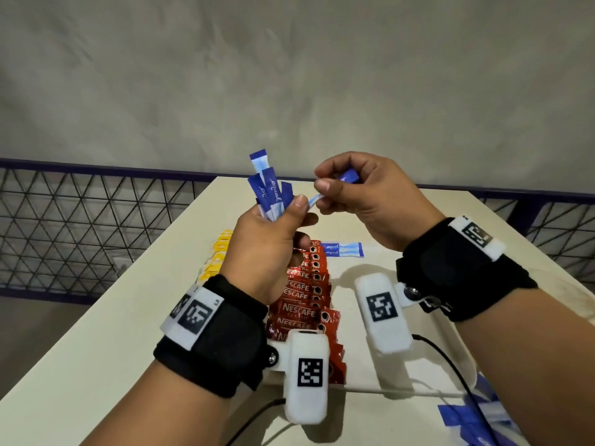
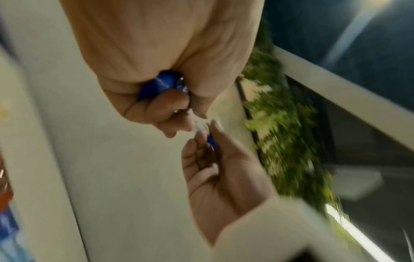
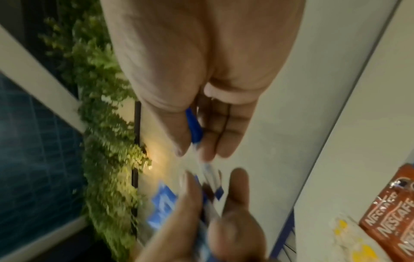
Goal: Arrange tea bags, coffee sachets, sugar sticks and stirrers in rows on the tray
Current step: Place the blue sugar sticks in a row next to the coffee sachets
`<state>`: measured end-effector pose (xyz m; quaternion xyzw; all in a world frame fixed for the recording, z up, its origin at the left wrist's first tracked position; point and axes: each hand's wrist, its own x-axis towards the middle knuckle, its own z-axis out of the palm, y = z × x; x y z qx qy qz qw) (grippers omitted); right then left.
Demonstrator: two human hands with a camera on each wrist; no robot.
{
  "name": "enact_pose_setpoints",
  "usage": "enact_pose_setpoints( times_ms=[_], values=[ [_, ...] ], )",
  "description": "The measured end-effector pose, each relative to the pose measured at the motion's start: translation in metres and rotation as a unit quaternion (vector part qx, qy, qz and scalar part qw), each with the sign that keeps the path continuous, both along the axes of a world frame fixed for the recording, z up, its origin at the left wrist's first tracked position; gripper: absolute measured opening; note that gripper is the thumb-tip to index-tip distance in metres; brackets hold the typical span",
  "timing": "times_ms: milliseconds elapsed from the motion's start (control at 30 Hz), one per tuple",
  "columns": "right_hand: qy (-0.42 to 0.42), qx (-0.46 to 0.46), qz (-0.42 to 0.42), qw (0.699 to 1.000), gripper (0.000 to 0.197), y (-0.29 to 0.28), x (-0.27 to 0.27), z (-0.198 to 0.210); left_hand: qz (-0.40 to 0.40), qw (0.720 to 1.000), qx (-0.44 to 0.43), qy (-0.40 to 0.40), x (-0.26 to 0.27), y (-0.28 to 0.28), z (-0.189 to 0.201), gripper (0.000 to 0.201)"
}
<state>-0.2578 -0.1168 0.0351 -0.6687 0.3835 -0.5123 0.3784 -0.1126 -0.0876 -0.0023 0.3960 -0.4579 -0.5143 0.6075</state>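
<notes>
My left hand [image 1: 273,233] is raised above the tray and grips a bunch of blue sugar sticks [image 1: 269,188] that fan upward. Just to its right, my right hand [image 1: 360,194] pinches a single blue sugar stick [image 1: 335,188] between thumb and fingers, its white end close to the left thumb. On the white tray [image 1: 370,265] below, red Nescafe coffee sachets [image 1: 302,294] lie in an overlapping row, yellow tea bags [image 1: 219,255] in a row to their left, and two sugar sticks [image 1: 343,249] lie to their right. The wrist views are blurred; the pinched stick [image 3: 193,127] shows there.
Loose blue sugar sticks [image 1: 476,413] lie on the table at the lower right, crossed by a black cable [image 1: 450,362]. A wire mesh railing [image 1: 80,220] runs behind the table. Green foliage [image 2: 280,124] shows beyond the table edge.
</notes>
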Motion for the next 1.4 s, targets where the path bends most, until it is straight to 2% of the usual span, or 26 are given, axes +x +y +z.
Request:
enact_pose_setpoints(
  times_ms=[67, 133, 200, 267, 400, 533, 633, 700, 833, 933, 1067, 1400],
  values=[
    [-0.008, 0.007, 0.032, 0.999, 0.014, 0.003, -0.005, -0.003, -0.005, 0.999, 0.019, 0.034, 0.003, -0.002, 0.0, 0.004],
    [0.033, 0.018, 0.029, 0.999, 0.015, 0.006, -0.01, -0.005, 0.017, 1.0, -0.009, 0.001, 0.007, -0.005, -0.001, 0.002],
    [0.131, 0.008, -0.014, 0.991, 0.013, 0.006, -0.015, -0.006, 0.054, 0.995, -0.045, -0.069, 0.011, -0.007, -0.002, 0.006],
    [0.235, -0.01, -0.048, 0.971, 0.012, 0.004, -0.019, -0.004, 0.08, 0.987, -0.074, -0.122, 0.012, -0.007, -0.002, 0.01],
    [0.348, -0.01, -0.026, 0.937, 0.013, 0.005, -0.015, 0.005, 0.088, 0.982, -0.09, -0.141, 0.009, -0.006, -0.004, 0.015],
    [0.398, -0.009, -0.02, 0.917, 0.009, -0.002, -0.014, 0.01, 0.094, 0.984, -0.072, -0.131, 0.008, -0.007, -0.007, 0.013],
    [0.408, 0.002, -0.054, 0.912, 0.01, -0.023, -0.027, 0.004, 0.106, 0.986, -0.062, -0.116, 0.013, -0.011, -0.006, 0.012],
    [0.463, 0.02, -0.082, 0.883, 0.017, -0.04, -0.038, -0.006, 0.107, 0.987, -0.061, -0.106, 0.017, -0.012, -0.005, 0.011],
    [0.585, 0.072, -0.088, 0.803, 0.022, -0.067, -0.051, -0.039, 0.094, 0.987, -0.07, -0.111, 0.017, -0.011, -0.006, 0.009],
    [0.604, 0.108, -0.085, 0.785, 0.02, -0.079, -0.053, -0.053, 0.093, 0.986, -0.07, -0.118, 0.016, -0.012, -0.007, 0.01],
    [0.604, 0.128, -0.07, 0.783, 0.021, -0.089, -0.05, -0.059, 0.097, 0.986, -0.068, -0.116, 0.019, -0.015, -0.009, 0.01],
    [0.624, 0.115, -0.069, 0.77, 0.017, -0.102, -0.035, -0.065, 0.096, 0.987, -0.066, -0.109, 0.019, -0.015, -0.009, 0.01]
  ],
)
